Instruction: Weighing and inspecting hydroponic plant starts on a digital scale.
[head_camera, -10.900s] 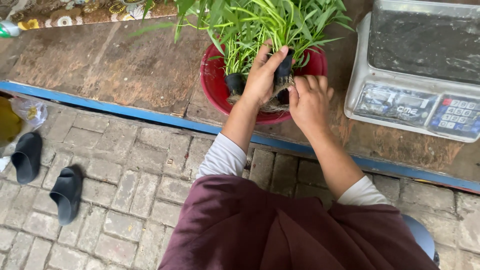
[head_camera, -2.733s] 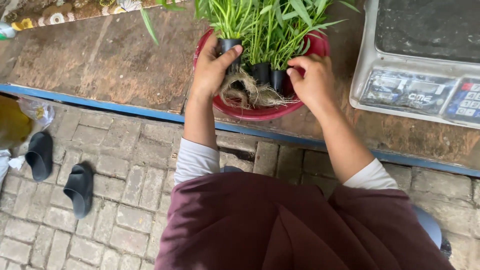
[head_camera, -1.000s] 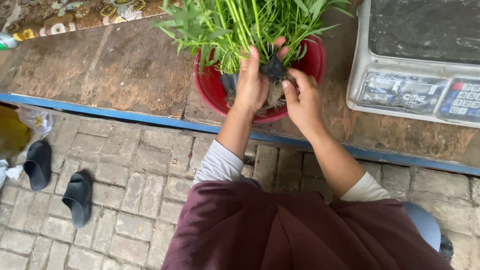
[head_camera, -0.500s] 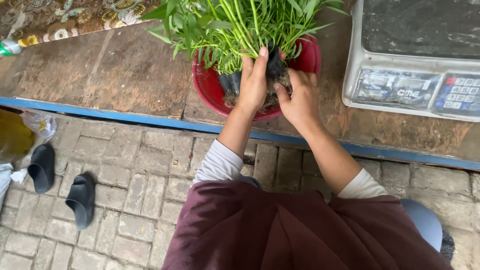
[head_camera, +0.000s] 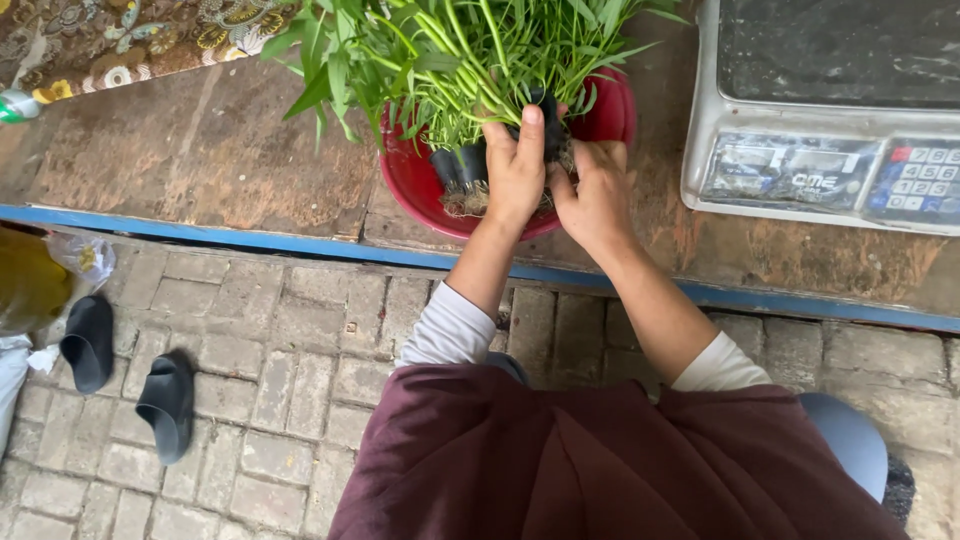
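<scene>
Hands met over the red bowl (head_camera: 600, 118) on the counter (head_camera: 200, 160): the left hand (head_camera: 515, 170) was closed around a bunch of green plants (head_camera: 450, 60) just above their black root plugs (head_camera: 460, 165), thumb up along the stems, while the right hand (head_camera: 598, 190) cupped the roots from the other side, fingers curled against them; how firmly it gripped could not be told. Handled well, such a bunch wants holding low, near the plugs, so the thin stems do not bend or snap, and the roots want support from below, kept over the bowl. To the right stood a grey scale (head_camera: 830, 110) with a dark pan, a worn display strip and a keypad of pale keys with one red key. A patterned brown cloth (head_camera: 120, 35) lay at the counter's far left. On the brick floor (head_camera: 280, 370) lay two dark slippers (head_camera: 130, 370) beside a yellowish plastic bag (head_camera: 35, 285).
</scene>
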